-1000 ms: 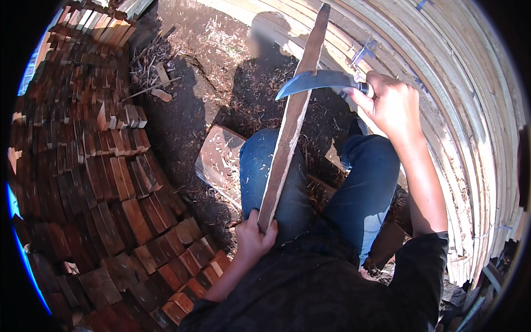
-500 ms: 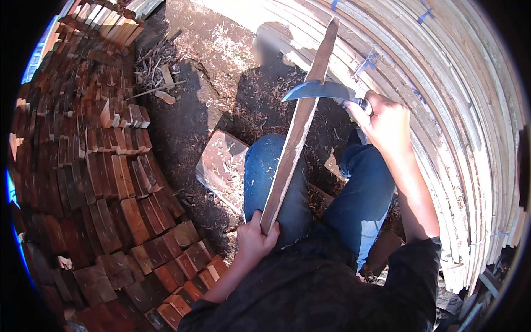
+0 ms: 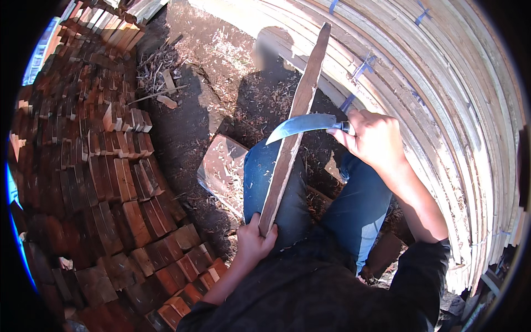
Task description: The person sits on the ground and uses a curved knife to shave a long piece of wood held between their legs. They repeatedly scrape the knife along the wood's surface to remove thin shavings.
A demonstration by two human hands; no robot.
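A long, narrow strip of brown wood [image 3: 286, 157] with pale, rough edges slants away from me over my left thigh, its tip pointing at the stacked slats. My left hand [image 3: 256, 241] is closed around its near end. In my right hand [image 3: 377, 138] is the handle of a curved knife [image 3: 305, 126], its broad sickle-like blade lying across the strip at about mid-length. The blade's point sticks out past the left edge of the wood. My right fingers wrap the handle and hide most of it.
Dense stacks of reddish-brown wood blocks [image 3: 119, 182] rise on my left. Long pale slats [image 3: 442, 110], tied with blue strips, curve along the right. Shavings litter the dirt ground [image 3: 193, 72]. A flat reddish slab [image 3: 222, 166] lies beside my left knee; scrap sticks [image 3: 160, 74] lie farther off.
My right hand has drawn the knife along the strip toward me. The strip's far tip has shifted slightly left and lower, while my left hand keeps its hold in place.
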